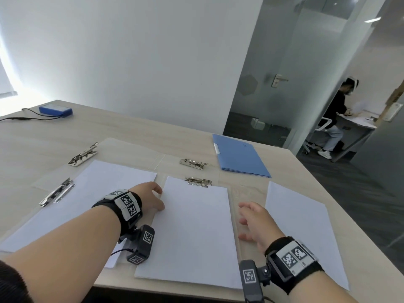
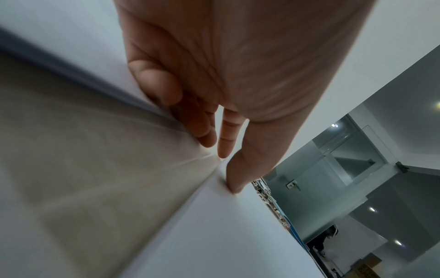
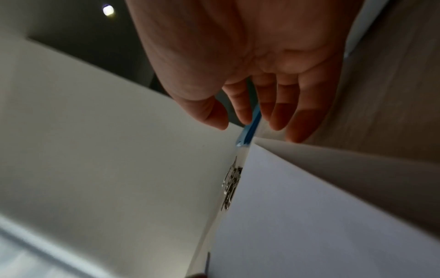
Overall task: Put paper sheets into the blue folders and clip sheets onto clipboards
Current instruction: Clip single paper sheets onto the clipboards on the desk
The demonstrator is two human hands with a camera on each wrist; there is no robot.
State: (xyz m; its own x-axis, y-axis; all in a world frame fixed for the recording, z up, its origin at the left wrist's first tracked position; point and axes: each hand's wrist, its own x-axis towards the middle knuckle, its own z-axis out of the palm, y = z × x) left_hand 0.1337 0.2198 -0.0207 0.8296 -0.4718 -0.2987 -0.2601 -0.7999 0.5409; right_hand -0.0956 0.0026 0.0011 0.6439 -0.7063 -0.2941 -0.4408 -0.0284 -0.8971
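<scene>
both hands (image 1: pixel 153 199) (image 1: pixel 254 224) lie low, fingers relaxed.

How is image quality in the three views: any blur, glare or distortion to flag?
Head view: sharp overall, bright window glare at the left edge, wide-angle bending of the table; the right hand slightly motion-blurred. Left wrist view: left hand fairly clear, the surface beside it smeared. Right wrist view: dim, the right hand's palm shadowed, the metal clip soft.
</scene>
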